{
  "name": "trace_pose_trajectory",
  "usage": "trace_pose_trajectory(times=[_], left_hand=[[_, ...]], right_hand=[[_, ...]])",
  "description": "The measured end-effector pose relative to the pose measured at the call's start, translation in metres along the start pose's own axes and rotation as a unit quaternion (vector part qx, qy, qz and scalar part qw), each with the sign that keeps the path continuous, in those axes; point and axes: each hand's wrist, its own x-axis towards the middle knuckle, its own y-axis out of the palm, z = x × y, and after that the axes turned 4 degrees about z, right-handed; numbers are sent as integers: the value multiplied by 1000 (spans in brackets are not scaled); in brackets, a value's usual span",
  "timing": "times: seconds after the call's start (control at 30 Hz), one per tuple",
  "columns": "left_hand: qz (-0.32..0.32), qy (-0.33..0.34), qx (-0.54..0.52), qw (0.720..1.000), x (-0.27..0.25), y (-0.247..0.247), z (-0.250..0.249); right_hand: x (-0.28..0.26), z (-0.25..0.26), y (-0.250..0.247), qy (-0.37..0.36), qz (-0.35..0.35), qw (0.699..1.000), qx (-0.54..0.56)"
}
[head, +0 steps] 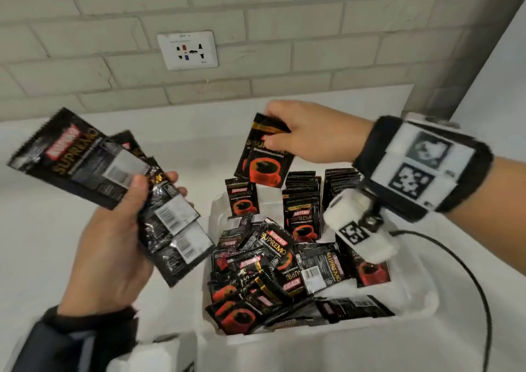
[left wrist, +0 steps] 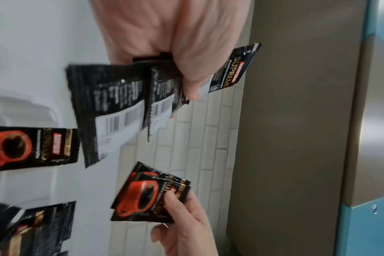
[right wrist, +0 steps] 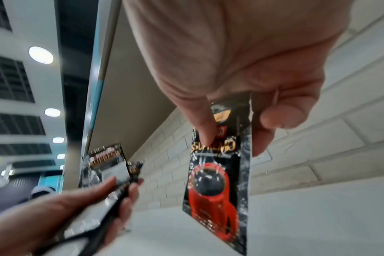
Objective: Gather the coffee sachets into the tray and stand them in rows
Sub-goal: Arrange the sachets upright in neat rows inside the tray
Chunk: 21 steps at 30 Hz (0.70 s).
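- The right hand is pinching 1 sachet, possibly 2 stacked, by the top edge, thumb on the printed face and fingers behind, hanging it just above the far-left corner of the white tray.
- The left hand is gripping a fanned bunch of sachets, thumb pressing across them, off to the left of the tray and above the white counter.
- Inside the tray, 1 lone sachet is standing at the far-left, with 2 packed rows standing to its right along the far side.
- A loose heap of sachets is lying flat and crisscrossed across the near half of the tray.
- Judging from this, the step in hand is starting a third row beside the lone standing sachet.
- Risk: that lone sachet is standing with nothing bracing it, so a nudge from the lowering packet could be tipping it over.
- Risk: the fan in the left hand is splaying wide and the foil looks slick; a slackening thumb could be letting packets slide out onto the counter.
- Risk: the wrist unit and cable are hanging over the finished rows and could be knocking them flat.
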Motion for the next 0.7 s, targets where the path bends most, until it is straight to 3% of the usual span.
trace_pose_trajectory(times=[0.27,0.7], left_hand=[[1,-6,10,1000,-3,-9,2],[-6,-34,10,999,5,-20,6]], right_hand=[[61,10,59,-4,100,970,-219],[96,3,101,-24,195,914,-355]])
